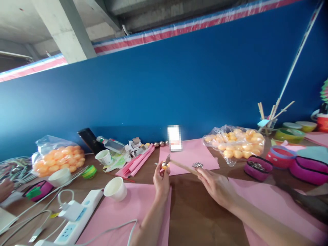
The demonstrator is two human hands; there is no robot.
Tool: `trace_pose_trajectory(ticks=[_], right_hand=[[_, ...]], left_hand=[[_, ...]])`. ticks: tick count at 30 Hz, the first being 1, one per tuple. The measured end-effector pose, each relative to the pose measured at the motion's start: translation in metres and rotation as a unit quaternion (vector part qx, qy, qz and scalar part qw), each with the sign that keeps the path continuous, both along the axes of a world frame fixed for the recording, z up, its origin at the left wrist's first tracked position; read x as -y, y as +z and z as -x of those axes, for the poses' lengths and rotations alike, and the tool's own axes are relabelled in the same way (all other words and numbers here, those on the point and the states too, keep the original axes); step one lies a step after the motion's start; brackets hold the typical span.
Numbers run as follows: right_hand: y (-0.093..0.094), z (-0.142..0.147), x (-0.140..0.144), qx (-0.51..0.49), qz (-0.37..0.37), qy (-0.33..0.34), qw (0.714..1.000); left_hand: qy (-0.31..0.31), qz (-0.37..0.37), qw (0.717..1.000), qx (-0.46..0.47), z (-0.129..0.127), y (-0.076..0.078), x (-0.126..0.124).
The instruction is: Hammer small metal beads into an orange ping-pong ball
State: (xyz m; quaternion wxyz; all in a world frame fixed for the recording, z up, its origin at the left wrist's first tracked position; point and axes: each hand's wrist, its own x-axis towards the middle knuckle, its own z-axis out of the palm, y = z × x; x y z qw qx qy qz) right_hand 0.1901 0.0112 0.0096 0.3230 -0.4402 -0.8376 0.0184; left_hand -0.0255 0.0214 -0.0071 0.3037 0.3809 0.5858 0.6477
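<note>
My left hand (162, 179), its fingers closed, holds up a small yellow-orange ball (164, 166) above the table. My right hand (217, 188) grips a long light wooden handle (186, 168). At its far end, over the ball, is a dark grey metal piece (167, 159); its exact shape is too small to make out. Whether the metal touches the ball cannot be told. Just beyond my right fingers, a small heap of shiny metal pieces (197, 165) lies on a pink sheet (191, 152).
Bags of orange balls stand left (61, 159) and right (238, 143). A white paper cup (115, 189) and a power strip (79, 218) lie near my left arm. A magenta container (258, 167) holds metal pieces. Another person's hand (5, 189) shows far left.
</note>
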Motion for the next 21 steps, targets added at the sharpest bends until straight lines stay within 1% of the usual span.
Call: trace_pose_trajectory(ticks=[5, 10, 13, 15, 18, 21], right_hand=[[0.0, 0.0006, 0.0002, -0.019, -0.018, -0.006, 1.0], [0.0023, 0.0019, 0.0016, 0.01, -0.01, 0.004, 1.0], [0.0009, 0.001, 0.001, -0.015, -0.017, -0.004, 1.0], [-0.0002, 0.0006, 0.0006, -0.019, -0.009, -0.003, 1.0], [-0.0005, 0.0009, 0.0007, 0.006, 0.003, 0.002, 1.0], [-0.0005, 0.0017, 0.0011, -0.01, -0.019, 0.003, 1.0]], left_hand=[[0.023, 0.008, 0.999, -0.025, 0.0, -0.0009, 0.0003], [0.031, 0.004, 0.999, -0.035, 0.0009, -0.0001, 0.0004], [0.043, 0.009, 0.998, -0.043, 0.0014, -0.001, 0.0], [0.036, 0.001, 0.998, -0.055, 0.0012, -0.0021, -0.0002], [0.015, -0.009, 0.999, -0.051, 0.0002, -0.0038, -0.0009], [0.031, -0.004, 0.999, -0.038, -0.0004, -0.0052, -0.0015]])
